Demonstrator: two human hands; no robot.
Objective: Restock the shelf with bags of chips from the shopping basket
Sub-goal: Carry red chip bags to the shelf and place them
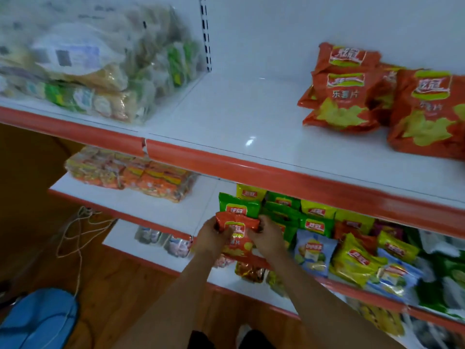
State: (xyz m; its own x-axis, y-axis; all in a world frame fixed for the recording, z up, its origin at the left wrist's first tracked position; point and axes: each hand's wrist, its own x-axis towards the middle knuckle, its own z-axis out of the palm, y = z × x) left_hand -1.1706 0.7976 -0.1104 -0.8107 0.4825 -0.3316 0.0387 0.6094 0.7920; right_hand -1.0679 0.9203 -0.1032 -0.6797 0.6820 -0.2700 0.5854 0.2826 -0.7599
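Note:
An orange bag of chips [238, 233] is held upright in front of the middle shelf. My left hand [214, 234] grips its left top corner and my right hand [267, 238] grips its right side. Behind it, on the middle shelf [141, 202], stand green, yellow and blue chip bags [314, 222]. The top shelf [239, 114] carries several orange chip bags [344, 89] lying at its right end. No shopping basket is in view.
Clear plastic packs of snacks [100, 66] fill the top shelf's left section. Wrapped orange packets [130, 172] lie on the middle shelf's left. A blue object [37, 321] and a loose string [75, 238] are on the wooden floor at lower left.

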